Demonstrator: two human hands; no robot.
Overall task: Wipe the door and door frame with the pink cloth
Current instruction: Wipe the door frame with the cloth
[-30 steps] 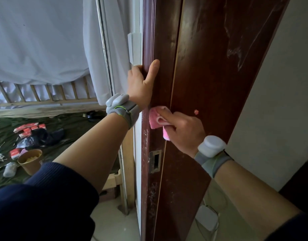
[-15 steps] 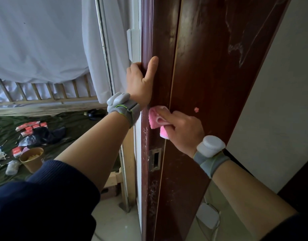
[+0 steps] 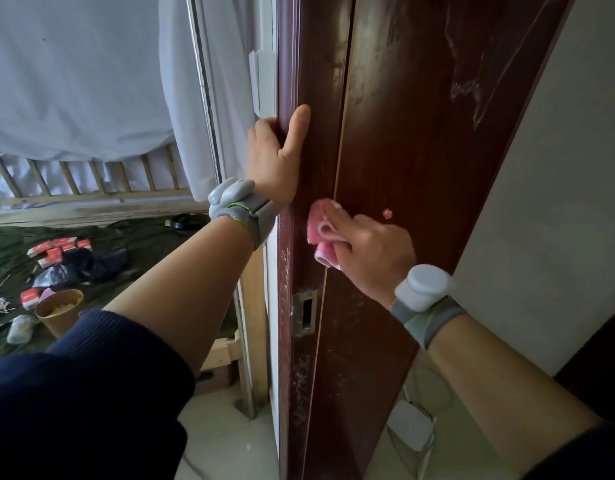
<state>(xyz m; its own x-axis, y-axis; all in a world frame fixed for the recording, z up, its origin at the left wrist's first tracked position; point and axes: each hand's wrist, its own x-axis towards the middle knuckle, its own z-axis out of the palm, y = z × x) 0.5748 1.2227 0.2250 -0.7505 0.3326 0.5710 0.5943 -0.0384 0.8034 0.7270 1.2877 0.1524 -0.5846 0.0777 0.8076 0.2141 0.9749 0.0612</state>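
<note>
The dark red-brown wooden door frame point(image 3: 420, 98) runs top to bottom through the middle of the view, scuffed and dusty, with a metal strike plate point(image 3: 306, 313) low on its edge. My left hand point(image 3: 276, 161) grips the frame's left edge, fingers wrapped behind it and thumb lying up the face. My right hand point(image 3: 368, 251) holds the bunched pink cloth point(image 3: 321, 233) and presses it against the frame just below my left wrist. A small pink speck point(image 3: 387, 213) sticks to the wood to the right of the cloth.
A white sheet point(image 3: 91, 81) hangs over a wooden railing point(image 3: 91, 195) at the left. On the dark floor cover lie red packets point(image 3: 56, 249), a paper cup point(image 3: 58, 311) and black bags. A white wall point(image 3: 559, 202) borders the frame on the right, with a white device point(image 3: 411, 429) low down.
My right hand and the pink cloth stay at nearly the same spot on the frame, shifting slightly. My left hand keeps its grip on the frame edge.
</note>
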